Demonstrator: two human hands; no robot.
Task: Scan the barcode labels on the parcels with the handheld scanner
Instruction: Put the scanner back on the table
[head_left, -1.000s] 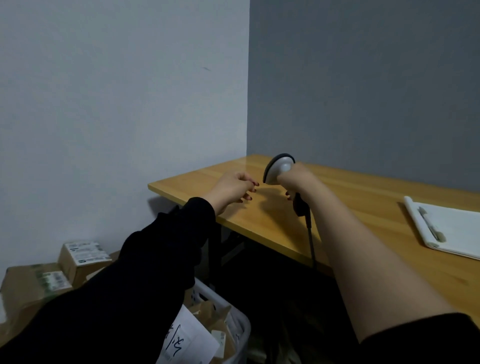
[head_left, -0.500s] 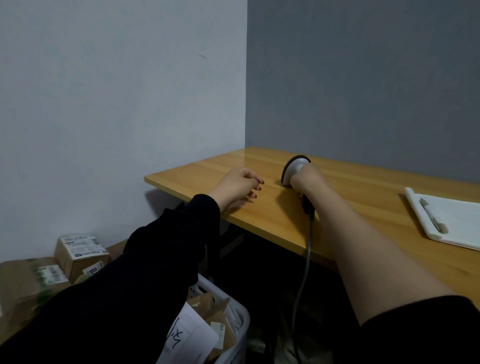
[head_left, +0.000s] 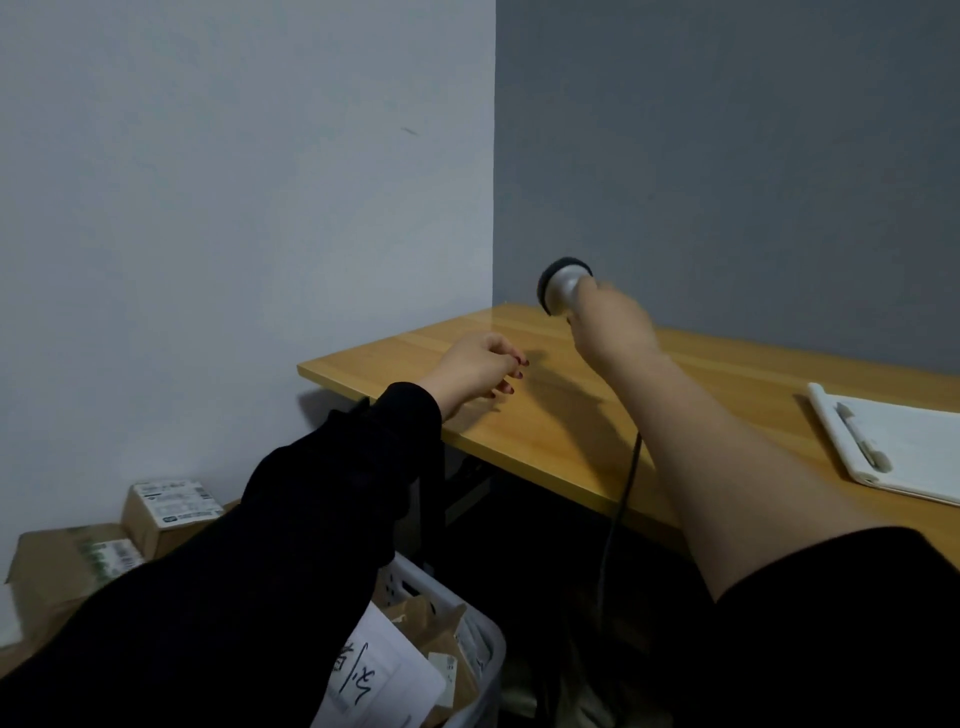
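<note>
My right hand (head_left: 610, 325) grips the handheld scanner (head_left: 562, 285), whose grey head with a black rim is lifted above the far left part of the wooden table (head_left: 550, 431); its dark cable (head_left: 621, 512) hangs down over the table's front edge. My left hand (head_left: 480, 366), in a black sleeve, hovers low over the table's left end with its fingers loosely curled and nothing in it. Cardboard parcels with white barcode labels (head_left: 169, 506) sit on the floor at the lower left, and more lie in a white basket (head_left: 462, 613) below the table.
A white clipboard with a pen (head_left: 893, 447) lies on the table at the right. A sheet with handwriting (head_left: 376, 675) rests on the basket's contents. A white wall stands at the left and a grey wall behind the table.
My right hand has lifted the scanner up off the table and toward the back wall. My left hand has stayed near the table's left end.
</note>
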